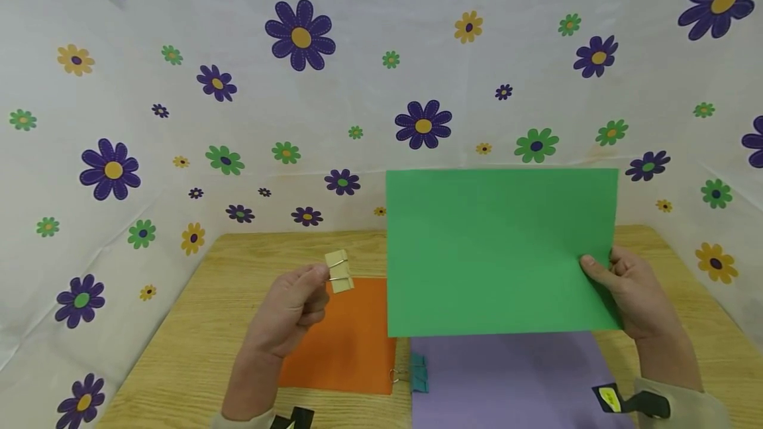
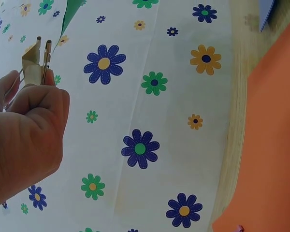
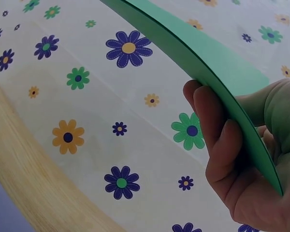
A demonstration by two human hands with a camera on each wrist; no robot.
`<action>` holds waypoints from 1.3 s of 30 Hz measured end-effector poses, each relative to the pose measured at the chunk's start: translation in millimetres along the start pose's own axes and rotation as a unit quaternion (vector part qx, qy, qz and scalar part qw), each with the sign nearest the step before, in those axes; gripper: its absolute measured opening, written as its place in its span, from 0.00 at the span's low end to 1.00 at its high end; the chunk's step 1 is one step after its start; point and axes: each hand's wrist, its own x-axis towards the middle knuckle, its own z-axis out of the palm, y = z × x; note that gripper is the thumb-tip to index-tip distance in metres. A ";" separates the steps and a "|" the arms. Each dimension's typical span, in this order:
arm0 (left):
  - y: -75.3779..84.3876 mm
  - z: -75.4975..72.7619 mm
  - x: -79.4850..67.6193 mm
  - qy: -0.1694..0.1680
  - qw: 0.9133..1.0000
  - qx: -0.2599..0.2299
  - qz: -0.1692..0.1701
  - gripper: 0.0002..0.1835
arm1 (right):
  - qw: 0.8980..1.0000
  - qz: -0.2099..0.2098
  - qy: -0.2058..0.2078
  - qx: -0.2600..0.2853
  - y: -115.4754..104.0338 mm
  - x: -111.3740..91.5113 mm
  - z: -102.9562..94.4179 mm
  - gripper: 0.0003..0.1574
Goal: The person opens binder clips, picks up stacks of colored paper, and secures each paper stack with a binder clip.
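A cream binder clip (image 1: pixel 340 271) is pinched by its wire handles in my left hand (image 1: pixel 293 306), left of the green sheet. In the left wrist view the clip (image 2: pixel 35 67) has its jaws spread apart. My right hand (image 1: pixel 640 296) grips a green paper sheet (image 1: pixel 501 250) by its right edge, thumb in front and fingers behind. The sheet hangs upright above the table, and in the right wrist view the green sheet (image 3: pixel 198 67) bows slightly. Clip and sheet are apart.
On the wooden table (image 1: pixel 185 323) lie an orange sheet (image 1: pixel 352 349) at the left and a purple sheet (image 1: pixel 507 382) at the right. A teal binder clip (image 1: pixel 420 374) sits on the purple sheet's left edge. Flower-printed white cloth (image 1: pixel 357 91) surrounds the table at the back and sides.
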 end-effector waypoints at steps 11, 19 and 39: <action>-1.0 9.7 3.6 0.012 1.000 0.011 -0.005 0.19 | 1.000 -0.002 -0.017 -0.018 1.3 0.7 3.4 0.18; -1.7 16.1 6.2 0.034 0.999 0.029 -0.031 0.16 | 1.000 0.005 -0.014 -0.025 0.3 -0.4 6.3 0.19; -6.3 20.3 8.8 0.001 0.999 0.030 -0.018 0.16 | 0.999 -0.005 -0.024 -0.043 -0.3 -0.7 11.0 0.20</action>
